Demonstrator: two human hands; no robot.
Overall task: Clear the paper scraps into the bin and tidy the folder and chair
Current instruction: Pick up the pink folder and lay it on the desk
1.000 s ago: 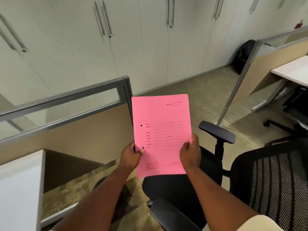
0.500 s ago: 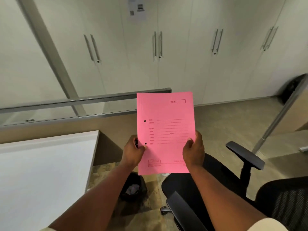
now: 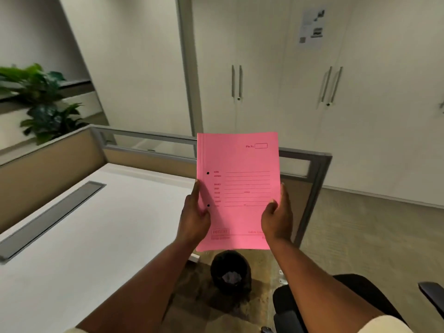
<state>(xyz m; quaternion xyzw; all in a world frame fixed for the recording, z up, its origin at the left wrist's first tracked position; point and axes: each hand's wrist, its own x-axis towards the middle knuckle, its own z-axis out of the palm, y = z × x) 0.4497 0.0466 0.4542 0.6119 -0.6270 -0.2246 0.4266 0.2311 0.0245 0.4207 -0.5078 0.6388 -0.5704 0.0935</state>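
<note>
head view: pink folder (image 3: 237,191) held upright at frame centre, printed front cover facing the camera, two punch holes along its left edge; left hand (image 3: 195,216) clamps the folder's left edge, thumb on the front near the lower hole, fingers hidden behind; right hand (image 3: 276,216) grips the lower right edge, thumb on the front, fingers wrapped behind; both hands closed on the folder, both forearms running down toward 6 o'clock; folder is in the air, touching nothing but the hands; white surface (image 3: 84,236) fills 7 to 9 o'clock, its right edge just below the left forearm; grey cable slot (image 3: 50,218) is set into the surface at 9 o'clock; black bin (image 3: 230,276) on the floor at 6 o'clock, directly under the folder's bottom edge in the frame, crumpled paper scraps (image 3: 231,278) inside it; black chair (image 3: 336,301) at 5 o'clock, seat partly hidden by the right forearm, an armrest at the right frame edge; partition (image 3: 312,174) with grey frame behind the folder, running from 10 to 3 o'clock; cabinets (image 3: 264,80) with paired handles across 12 to 2 o'clock, a printed sheet (image 3: 311,27) stuck on one door, text too small to read; green plant (image 3: 40,99) at 10 o'clock beyond the partition
</note>
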